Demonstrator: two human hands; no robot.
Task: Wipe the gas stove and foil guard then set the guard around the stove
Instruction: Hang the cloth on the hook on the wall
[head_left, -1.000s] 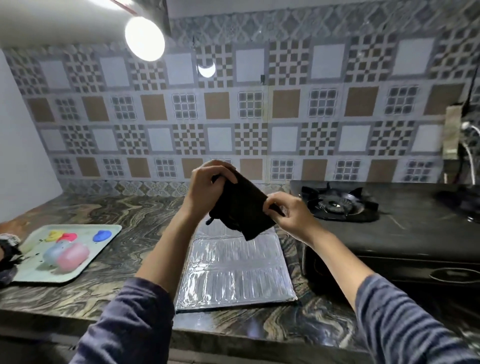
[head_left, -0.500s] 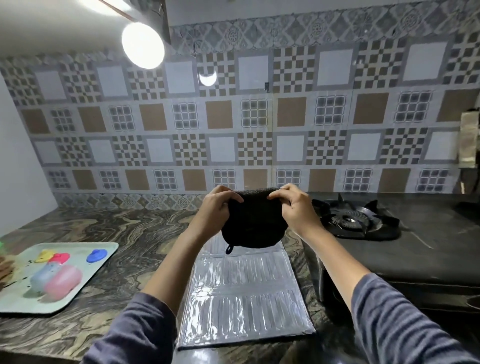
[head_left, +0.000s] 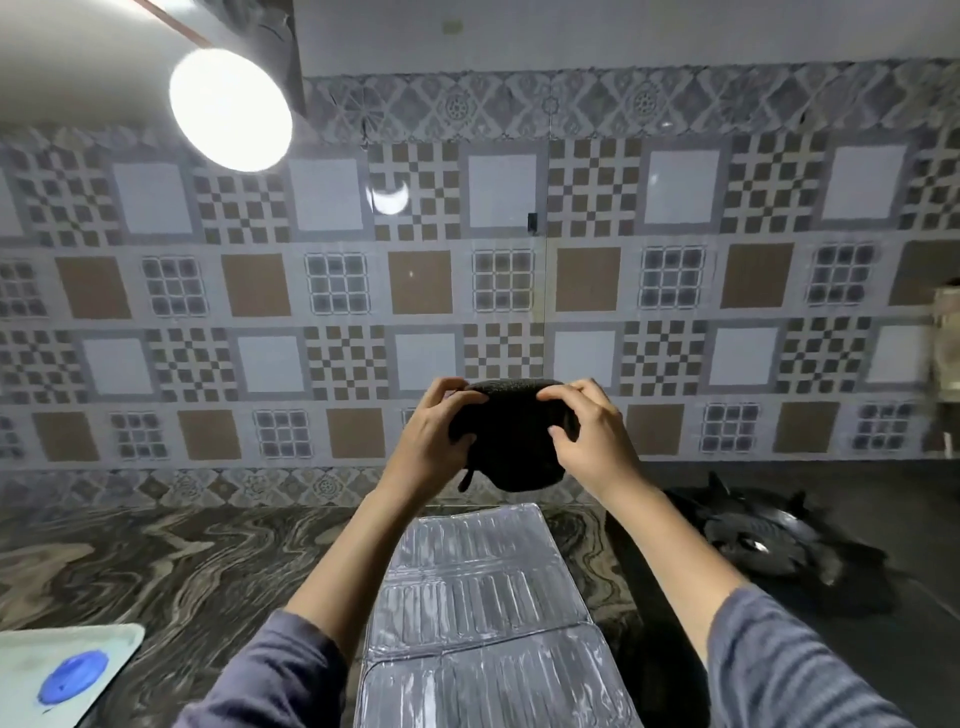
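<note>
A black cloth (head_left: 511, 441) is held up in front of the tiled wall, above the counter. My left hand (head_left: 434, 441) grips its left edge and my right hand (head_left: 592, 441) grips its right edge, folding it. Below them a silver foil guard (head_left: 483, 613) lies flat and folded on the marbled counter. The black gas stove (head_left: 779, 540) with its burner sits to the right of the guard.
A pale tray (head_left: 78, 654) with a blue piece on it sits at the lower left corner. The patterned tile wall (head_left: 337, 286) backs the marbled counter (head_left: 182, 561). A round lamp (head_left: 231, 109) glares at the upper left.
Both hands have lifted the cloth higher and bunched it tighter. The view has tilted up, so the tray and stove sit lower in the frame.
</note>
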